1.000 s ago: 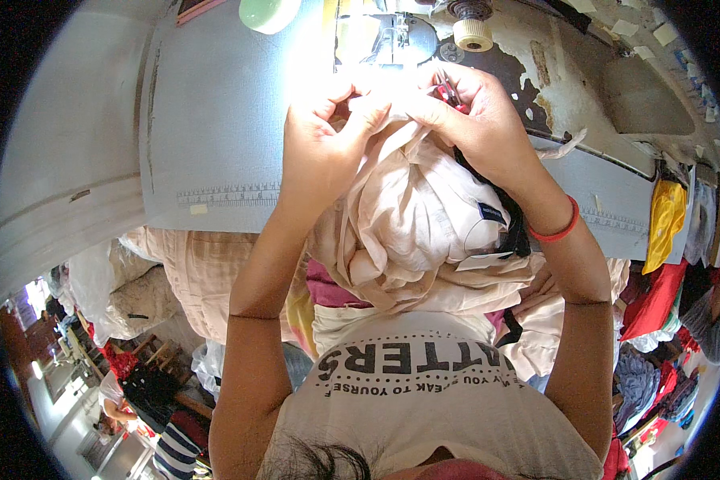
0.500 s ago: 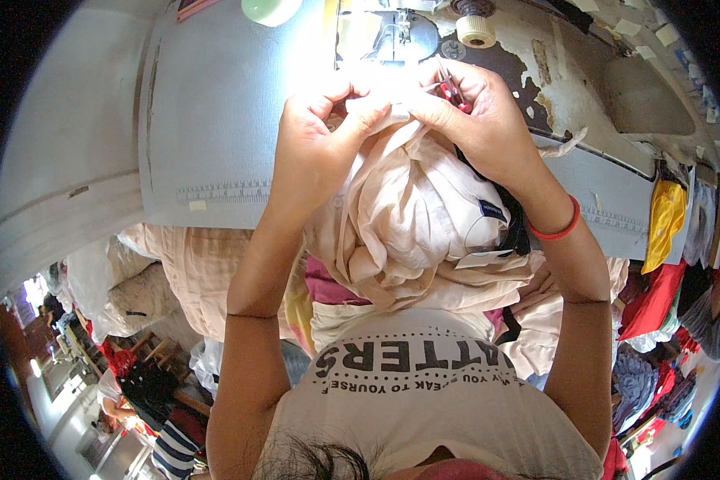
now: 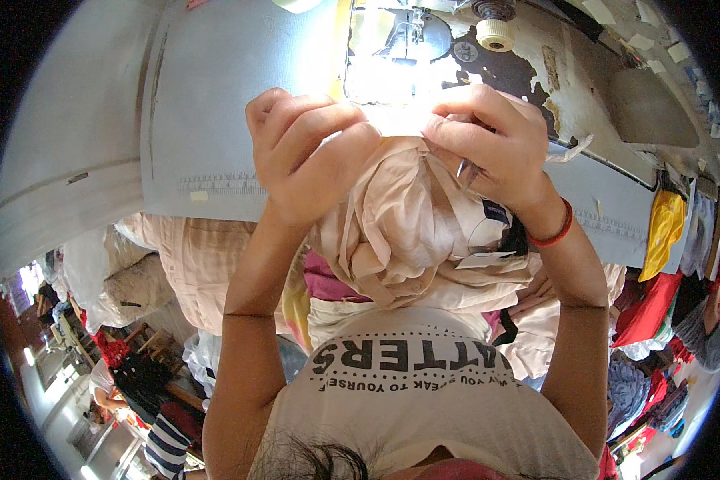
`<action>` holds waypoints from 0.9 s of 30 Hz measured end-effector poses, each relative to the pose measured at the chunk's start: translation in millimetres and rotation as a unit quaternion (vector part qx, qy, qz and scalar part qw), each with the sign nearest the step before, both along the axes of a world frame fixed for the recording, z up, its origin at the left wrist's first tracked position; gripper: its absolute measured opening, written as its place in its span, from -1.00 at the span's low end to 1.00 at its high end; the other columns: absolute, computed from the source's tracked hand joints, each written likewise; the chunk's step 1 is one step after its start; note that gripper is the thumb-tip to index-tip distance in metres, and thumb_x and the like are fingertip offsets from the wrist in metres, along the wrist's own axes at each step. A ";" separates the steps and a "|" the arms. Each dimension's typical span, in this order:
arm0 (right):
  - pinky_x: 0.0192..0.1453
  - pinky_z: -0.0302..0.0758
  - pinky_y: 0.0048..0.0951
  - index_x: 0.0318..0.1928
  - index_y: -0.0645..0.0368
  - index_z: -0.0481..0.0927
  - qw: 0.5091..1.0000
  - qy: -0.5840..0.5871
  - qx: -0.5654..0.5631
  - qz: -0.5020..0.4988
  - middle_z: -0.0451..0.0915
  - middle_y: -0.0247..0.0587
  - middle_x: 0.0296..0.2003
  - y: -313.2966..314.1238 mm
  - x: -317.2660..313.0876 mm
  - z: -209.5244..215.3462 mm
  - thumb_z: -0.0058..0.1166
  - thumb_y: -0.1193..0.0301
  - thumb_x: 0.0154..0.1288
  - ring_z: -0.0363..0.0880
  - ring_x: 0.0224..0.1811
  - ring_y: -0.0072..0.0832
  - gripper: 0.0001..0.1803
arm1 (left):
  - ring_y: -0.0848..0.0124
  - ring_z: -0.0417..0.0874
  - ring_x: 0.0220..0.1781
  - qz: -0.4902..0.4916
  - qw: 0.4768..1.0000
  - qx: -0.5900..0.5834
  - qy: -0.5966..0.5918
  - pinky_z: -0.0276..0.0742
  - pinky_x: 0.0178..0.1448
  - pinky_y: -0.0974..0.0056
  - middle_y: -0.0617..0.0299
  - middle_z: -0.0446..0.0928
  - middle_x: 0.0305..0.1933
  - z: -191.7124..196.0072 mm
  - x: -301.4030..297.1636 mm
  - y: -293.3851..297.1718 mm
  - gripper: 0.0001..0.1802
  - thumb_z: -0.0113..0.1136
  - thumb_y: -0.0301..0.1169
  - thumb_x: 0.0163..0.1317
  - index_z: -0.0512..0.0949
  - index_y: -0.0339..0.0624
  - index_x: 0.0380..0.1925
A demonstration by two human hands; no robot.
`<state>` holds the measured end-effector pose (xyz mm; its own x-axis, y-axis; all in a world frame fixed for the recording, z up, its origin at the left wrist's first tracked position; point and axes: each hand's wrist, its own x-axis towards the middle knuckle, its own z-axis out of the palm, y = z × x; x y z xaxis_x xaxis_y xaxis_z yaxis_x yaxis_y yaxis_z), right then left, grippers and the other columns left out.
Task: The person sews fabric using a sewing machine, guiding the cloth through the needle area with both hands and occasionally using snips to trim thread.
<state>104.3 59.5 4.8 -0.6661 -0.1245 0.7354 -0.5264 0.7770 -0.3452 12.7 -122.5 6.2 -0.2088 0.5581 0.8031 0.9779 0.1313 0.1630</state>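
Both my hands pinch a pale beige garment (image 3: 404, 232) by its edge, in front of a sewing machine's needle area (image 3: 414, 36). My left hand (image 3: 312, 148) is closed on the cloth at its left, with the fingers curled. At the right, my right hand (image 3: 492, 140) is closed on the same edge. Metal blades of small thread snips (image 3: 467, 172) stick out below its palm; the rest is hidden. Strong lamp glare washes out the cloth between my fingertips. The garment hangs bunched toward my lap, with a dark label (image 3: 496, 211) on its right.
A grey-blue sewing table (image 3: 208, 120) with a printed ruler strip lies at the left. The machine bed (image 3: 572, 96) has peeling paint. More beige cloth (image 3: 204, 264) hangs below the table's front edge. Yellow cloth (image 3: 662, 228) and red cloth (image 3: 648, 308) hang at the right.
My hands have come slightly toward me and spread apart. Their knuckles now face up, and the garment's edge is stretched between them. The snips' red handle no longer shows.
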 end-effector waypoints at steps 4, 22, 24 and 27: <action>-0.59 0.36 -0.60 -0.44 -0.04 0.50 1.000 0.021 0.020 0.009 0.48 -0.43 -0.44 0.6 -0.3 -0.7 0.16 0.43 -0.22 0.45 -0.57 -0.57 -0.79 | 0.46 0.47 -0.33 -0.006 0.999 0.008 0.039 0.24 -0.17 0.28 0.45 0.52 -0.40 -1.6 -1.4 0.0 -0.82 0.29 -0.33 -0.26 0.55 0.07 -0.54; -0.65 0.27 -0.60 -0.47 -0.09 0.51 0.993 0.063 0.091 0.035 0.40 -0.46 -0.48 -1.5 4.2 1.7 0.13 0.38 -0.29 0.37 -0.63 -0.58 -0.78 | 0.51 0.44 -0.36 -0.113 0.480 0.136 -0.859 0.39 -0.24 0.48 0.17 0.48 -0.32 14.9 72.1 -8.2 -0.77 0.06 -0.42 0.17 0.44 -0.37 -0.24; -0.65 0.27 -0.59 -0.47 -0.10 0.51 0.993 0.069 0.084 0.048 0.40 -0.46 -0.49 -2.2 2.8 0.7 0.15 0.38 -0.29 0.36 -0.64 -0.58 -0.78 | 0.49 0.46 -0.36 -0.118 0.438 0.193 -0.870 0.43 -0.21 0.45 0.15 0.49 -0.31 13.2 67.1 -1.6 -0.78 0.00 -0.42 0.21 0.45 -0.38 -0.24; -0.65 0.26 -0.58 -0.47 -0.11 0.52 0.993 0.066 0.085 0.055 0.41 -0.46 -0.50 -1.9 3.3 0.0 0.18 0.39 -0.28 0.36 -0.64 -0.58 -0.78 | 0.50 0.46 -0.38 -0.123 0.436 0.224 -0.863 0.43 -0.25 0.45 0.15 0.49 -0.32 8.7 66.0 2.1 -0.79 0.02 -0.43 0.20 0.44 -0.36 -0.24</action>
